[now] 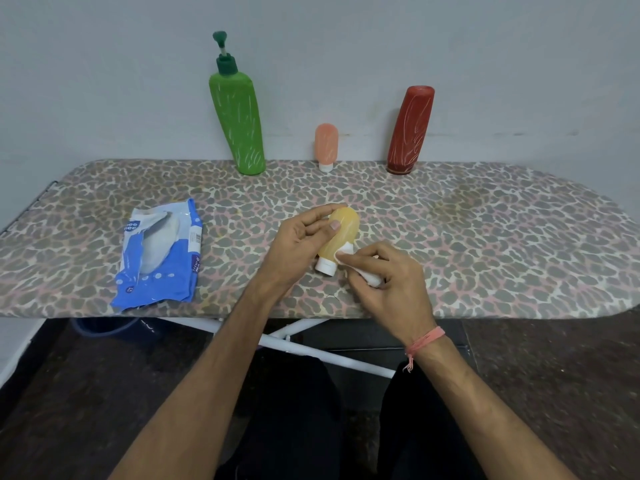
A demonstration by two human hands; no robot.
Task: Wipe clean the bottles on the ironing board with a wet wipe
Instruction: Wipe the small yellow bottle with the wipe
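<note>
Above the ironing board [485, 237], the left hand [298, 244] pinches the yellow bottle [341, 233]. The right hand [388, 278] grips a wet wipe [346, 251] against it, mostly hidden by fingers.

Pale wall [104, 81], seemingly dark floor [554, 393]

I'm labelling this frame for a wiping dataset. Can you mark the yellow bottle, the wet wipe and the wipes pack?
yellow bottle [343, 230]: head view, on its bare body.
wet wipe [372, 279]: head view, on the bunched end.
wipes pack [180, 261]: head view, on its blue front.
</note>
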